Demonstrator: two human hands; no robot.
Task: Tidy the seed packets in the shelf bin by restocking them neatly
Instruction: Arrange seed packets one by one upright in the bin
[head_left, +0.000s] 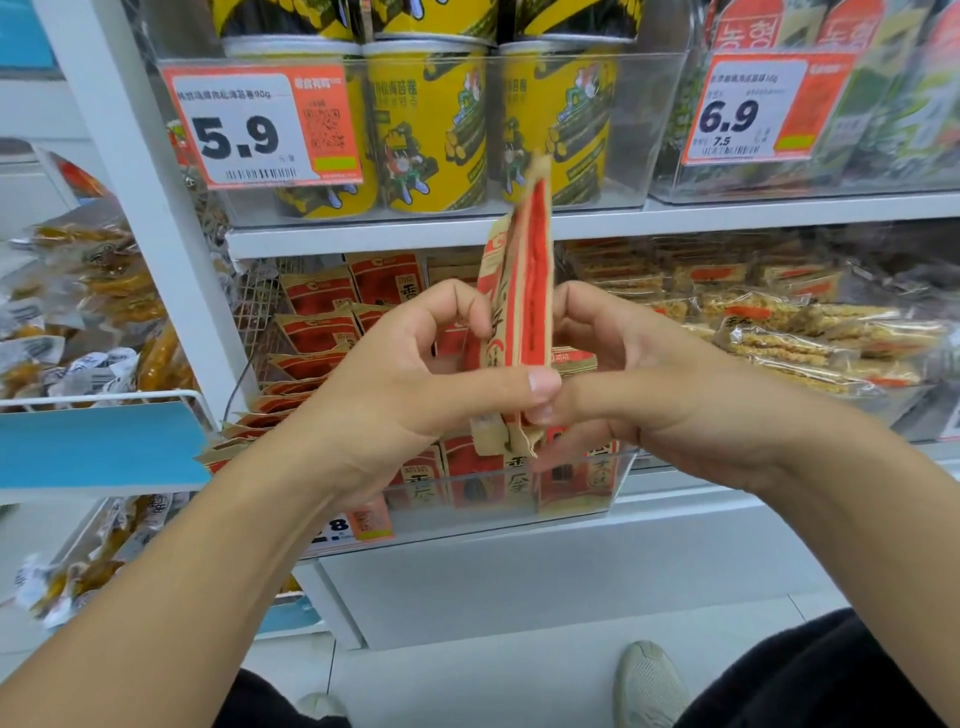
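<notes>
From my remote seat: both hands up in front of the shelf, w/ a small stack of seed packets (519, 312) held edge-on between them, long axis near vertical, top leaning a bit right toward the yellow tubs (431, 135) above. Left hand (415, 384) has thumb laid across the near edge of the stack and fingers curled round its left face; right hand (639, 384) pinches from the right, thumb meeting the left thumb at the lower part of the stack, fingers curled behind. So both are gripping the stack, neither slack. Key relation for the next move: the clear shelf bin (597, 483) sits directly below and just behind the hands, stack's bottom edge hanging right over its front rim, so I'd judge the stack only needs to go straight down and back, kept upright, to slot in w/ the packets already standing there. Hands look about equally near the bin; the left one carries more of the wrap. More packets lie fanned and slumped on the left of the bin (306, 358), untidy, prob. the next lot to square up. Hard to read: how many packets are in the stack (edges overlap, maybe three or four), right fingertips hidden behind the stack, bin's back part blocked by the hands, and the price tag (358, 525) below is half covered by my left wrist.
</notes>
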